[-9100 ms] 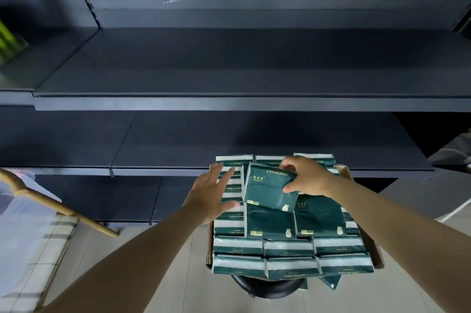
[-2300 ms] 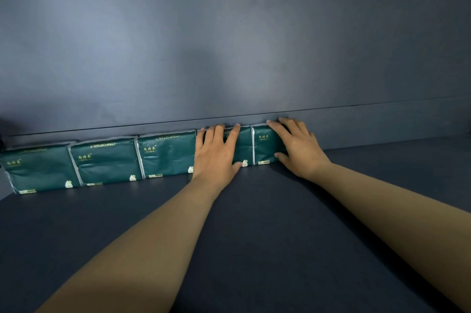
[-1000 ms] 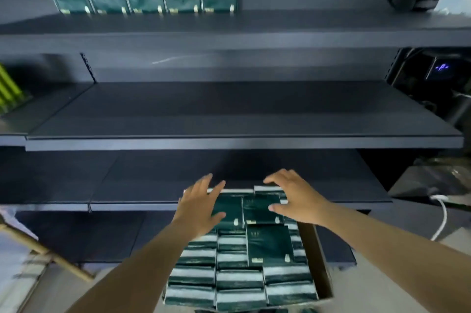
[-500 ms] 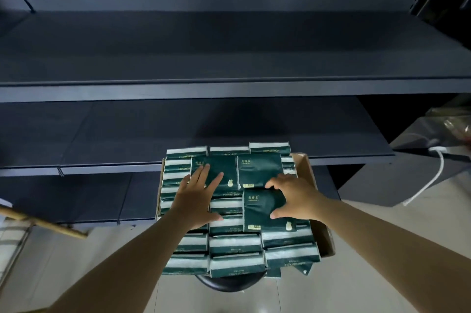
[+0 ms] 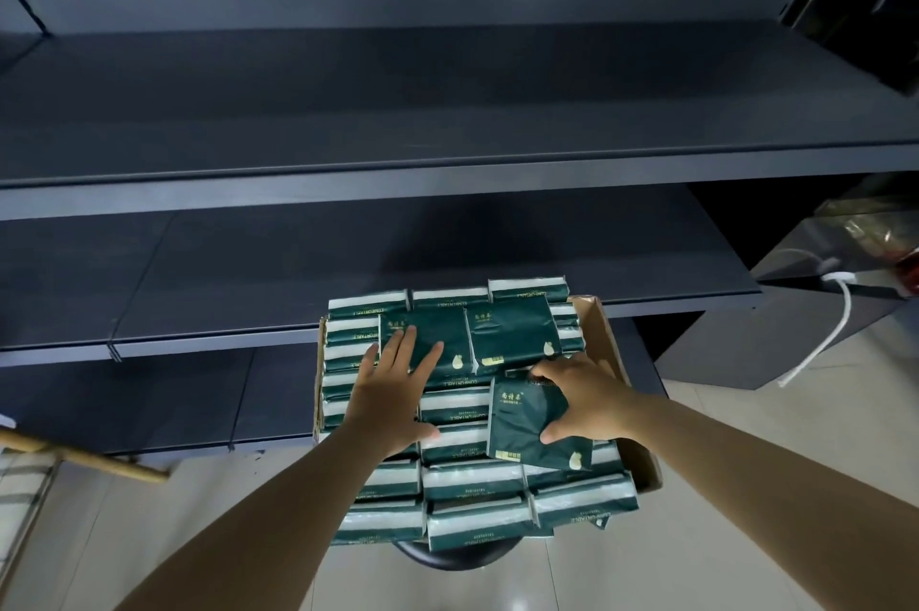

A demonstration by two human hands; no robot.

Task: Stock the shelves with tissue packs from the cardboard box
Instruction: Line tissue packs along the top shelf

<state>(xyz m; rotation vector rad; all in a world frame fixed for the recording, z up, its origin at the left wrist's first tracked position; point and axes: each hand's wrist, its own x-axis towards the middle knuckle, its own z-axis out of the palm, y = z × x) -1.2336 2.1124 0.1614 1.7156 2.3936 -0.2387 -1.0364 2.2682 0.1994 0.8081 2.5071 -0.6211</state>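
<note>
back at the box, grabbing the next pack

since a couple seconds ago both hands have come off the row of packs up on the top shelf and dropped down to the cardboard box (image 5: 604,347), and compared with half a second ago the right hand has the loose pack tipped up a bit more at its left edge.

right hand (image 5: 587,404) is curled round a dark green tissue pack (image 5: 527,429) lying face up on the right side of the pile, fingers over its top edge and thumb hooked on its right side, so it's gripping that one. left hand (image 5: 393,391) lies flat with fingers straight and spread, fingertips resting on another face-up tissue pack (image 5: 442,337) near the back of the box, holding nothing. a third face-up pack (image 5: 512,332) sits just beside that one on its right.

rest of the tissue packs (image 5: 472,486) are stacked on edge in rows, filling the box and bulging over its front. box sits on a round black stool (image 5: 452,556), just in front of the lower shelf (image 5: 199,272). middle shelf (image 5: 398,113) above it is dark and bare metal. off to the right there's a white cable (image 5: 820,332) hanging over a grey cabinet (image 5: 776,337), and a wooden pole (image 5: 84,456) pokes in low on the left over the tiled floor (image 5: 721,421).
</note>
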